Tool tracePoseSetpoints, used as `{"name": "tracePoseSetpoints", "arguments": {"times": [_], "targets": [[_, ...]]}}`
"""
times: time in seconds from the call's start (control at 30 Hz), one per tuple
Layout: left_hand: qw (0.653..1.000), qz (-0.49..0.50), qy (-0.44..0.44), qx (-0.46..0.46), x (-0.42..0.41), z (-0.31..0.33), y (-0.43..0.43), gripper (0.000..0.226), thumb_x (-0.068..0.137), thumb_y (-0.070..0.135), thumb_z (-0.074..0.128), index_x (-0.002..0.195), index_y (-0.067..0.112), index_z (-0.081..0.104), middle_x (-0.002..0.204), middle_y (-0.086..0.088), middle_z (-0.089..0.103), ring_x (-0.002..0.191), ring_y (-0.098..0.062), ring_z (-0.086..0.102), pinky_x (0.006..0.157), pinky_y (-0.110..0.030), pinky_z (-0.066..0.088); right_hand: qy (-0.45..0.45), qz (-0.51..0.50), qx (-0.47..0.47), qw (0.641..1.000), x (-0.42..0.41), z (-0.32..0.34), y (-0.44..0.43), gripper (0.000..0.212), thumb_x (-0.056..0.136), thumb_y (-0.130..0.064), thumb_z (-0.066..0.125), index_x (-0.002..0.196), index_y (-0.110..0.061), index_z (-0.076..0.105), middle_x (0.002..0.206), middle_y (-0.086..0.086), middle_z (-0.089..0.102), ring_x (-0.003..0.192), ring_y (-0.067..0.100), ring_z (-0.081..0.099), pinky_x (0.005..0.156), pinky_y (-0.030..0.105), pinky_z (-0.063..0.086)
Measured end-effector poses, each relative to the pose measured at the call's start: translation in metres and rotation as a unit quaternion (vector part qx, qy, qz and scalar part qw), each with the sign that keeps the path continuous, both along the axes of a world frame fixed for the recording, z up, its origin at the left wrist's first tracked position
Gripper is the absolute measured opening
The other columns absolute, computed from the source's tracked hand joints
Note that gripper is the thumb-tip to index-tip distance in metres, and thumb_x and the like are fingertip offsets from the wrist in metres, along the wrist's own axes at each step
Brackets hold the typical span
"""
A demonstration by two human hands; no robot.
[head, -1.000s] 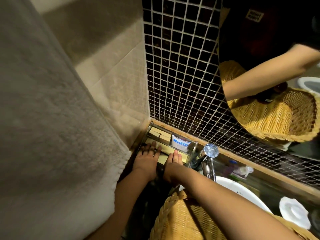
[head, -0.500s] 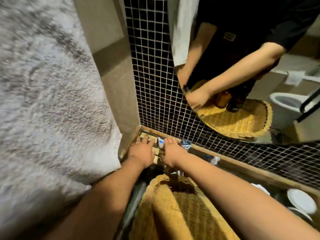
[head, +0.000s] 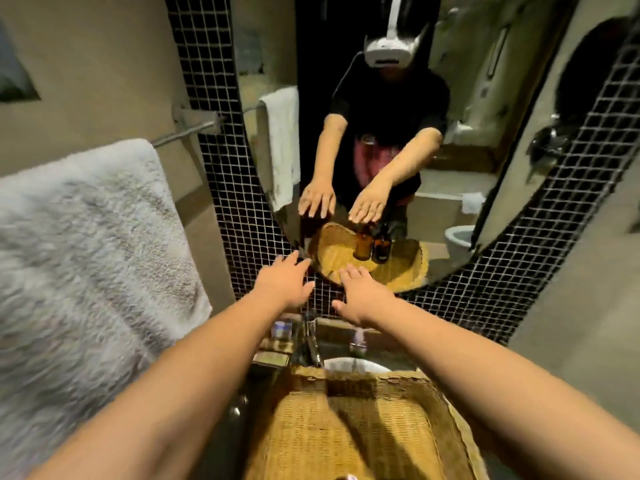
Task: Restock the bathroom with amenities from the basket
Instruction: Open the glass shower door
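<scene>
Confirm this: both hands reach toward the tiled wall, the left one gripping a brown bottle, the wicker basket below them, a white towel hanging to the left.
One error: the left hand grips nothing; its fingers are straight, as the head view shows. It and the right hand reach toward the tiled wall, the wicker basket below them, a white towel hanging to the left.

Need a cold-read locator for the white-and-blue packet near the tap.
Find the wicker basket in the foreground; the chrome tap stands just beyond its far rim. Left of the tap, tan boxes line up toward the mosaic wall, and the packet ends that row: the only white-and-blue item among them.
</scene>
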State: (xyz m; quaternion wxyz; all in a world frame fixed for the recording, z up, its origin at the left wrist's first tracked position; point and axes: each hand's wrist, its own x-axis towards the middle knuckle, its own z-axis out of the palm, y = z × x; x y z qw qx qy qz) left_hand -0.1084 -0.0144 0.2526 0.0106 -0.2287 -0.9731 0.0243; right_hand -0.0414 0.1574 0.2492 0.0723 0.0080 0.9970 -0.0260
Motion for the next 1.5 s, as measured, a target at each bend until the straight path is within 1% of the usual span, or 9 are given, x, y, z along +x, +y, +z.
{"name": "tracePoseSetpoints", "arguments": {"times": [0.17, 0.37, 0.5, 0.67, 0.77, 0.93, 1.03, 1.23, 1.5], "targets": [[0.996, -0.072, 0.053, 0.017, 0.038, 0.056, 0.029, 0.054, 0.094, 0.058, 0.039, 0.137, 0.026, 0.048, 0.140, -0.003, 0.048, 0.125, -0.028, 0.048, 0.094, -0.048, 0.045, 0.050, -0.070, 0.044, 0.995, 0.060, 0.047, 0.021, 0.086, 0.094, -0.061, 0.041, 0.157, -0.014, 0.008, 0.165, 0.009, 0.011, 0.150, 0.032, 0.011, 0.119, 0.051, 0.015], [0.982, -0.179, 0.068, -0.010, 0.099, 0.075, 0.063, 0.075, 0.086, 0.072, 0.036, 0.149, 0.032, 0.033, 0.153, -0.002, 0.037, 0.138, -0.028, 0.036, 0.105, -0.051, 0.037, 0.071, -0.142, 0.073, 0.985, 0.148, 0.088, 0.028, 0.089, 0.091, -0.069, 0.036, 0.157, -0.015, 0.012, 0.165, 0.010, 0.013, 0.150, 0.031, 0.008, 0.120, 0.052, 0.011], [0.972, -0.218, 0.072, -0.050, 0.140, 0.086, 0.092, 0.092, 0.075, 0.082, 0.044, 0.152, 0.035, 0.025, 0.155, -0.001, 0.035, 0.139, -0.030, 0.034, 0.104, -0.050, 0.035, 0.068, -0.210, 0.083, 0.972, 0.219, 0.111, 0.049, 0.087, 0.092, -0.066, 0.045, 0.157, -0.017, 0.014, 0.164, 0.008, 0.017, 0.149, 0.032, 0.014, 0.120, 0.052, 0.016], [0.951, -0.298, 0.078, -0.021, 0.210, 0.118, 0.146, 0.096, 0.072, 0.085, 0.045, 0.151, 0.033, 0.028, 0.152, -0.003, 0.039, 0.135, -0.030, 0.039, 0.103, -0.050, 0.037, 0.085, -0.289, 0.121, 0.946, 0.322, 0.142, 0.089, 0.082, 0.091, -0.063, 0.050, 0.153, -0.015, 0.025, 0.158, 0.009, 0.030, 0.143, 0.032, 0.027, 0.115, 0.049, 0.027], [0.925, -0.366, 0.101, 0.015, 0.268, 0.139, 0.183, 0.092, 0.071, 0.086, 0.044, 0.146, 0.035, 0.036, 0.141, -0.002, 0.050, 0.125, -0.027, 0.051, 0.096, -0.047, 0.042, 0.114, -0.334, 0.130, 0.927, 0.391, 0.154, 0.111, 0.074, 0.090, -0.061, 0.052, 0.148, -0.017, 0.034, 0.151, 0.008, 0.039, 0.138, 0.031, 0.035, 0.113, 0.048, 0.031], [0.862, -0.482, 0.132, 0.086, 0.390, 0.151, 0.239, 0.081, 0.072, 0.084, 0.041, 0.137, 0.036, 0.049, 0.119, 0.004, 0.063, 0.104, -0.024, 0.063, 0.081, -0.040, 0.051, 0.105, -0.399, 0.121, 0.903, 0.517, 0.146, 0.141, 0.082, 0.094, -0.057, 0.049, 0.157, -0.016, 0.016, 0.164, 0.006, 0.016, 0.149, 0.030, 0.016, 0.119, 0.046, 0.018], [0.833, -0.524, 0.118, 0.129, 0.457, 0.144, 0.263, 0.080, 0.072, 0.081, 0.048, 0.139, 0.037, 0.047, 0.122, 0.003, 0.062, 0.106, -0.024, 0.062, 0.085, -0.038, 0.050, 0.124, -0.430, 0.108, 0.888, 0.586, 0.134, 0.151, 0.080, 0.095, -0.051, 0.049, 0.157, -0.013, 0.015, 0.165, 0.008, 0.015, 0.150, 0.029, 0.015, 0.119, 0.044, 0.015], [0.815, -0.562, 0.112, 0.089, 0.536, 0.104, 0.284, 0.081, 0.076, 0.072, 0.051, 0.147, 0.036, 0.034, 0.129, 0.001, 0.057, 0.115, -0.025, 0.058, 0.093, -0.040, 0.046, 0.121, -0.478, 0.087, 0.865, 0.668, 0.113, 0.156, 0.079, 0.097, -0.046, 0.050, 0.157, -0.012, 0.013, 0.165, 0.008, 0.012, 0.151, 0.026, 0.012, 0.122, 0.039, 0.013], [0.819, -0.562, 0.101, 0.066, 0.556, 0.080, 0.305, 0.079, 0.080, 0.068, 0.054, 0.148, 0.035, 0.032, 0.135, 0.000, 0.053, 0.119, -0.025, 0.055, 0.096, -0.043, 0.045, 0.099, -0.486, 0.067, 0.866, 0.668, 0.082, 0.164, 0.086, 0.093, -0.054, 0.052, 0.157, -0.012, 0.012, 0.165, 0.008, 0.012, 0.151, 0.026, 0.014, 0.121, 0.039, 0.014]]}}
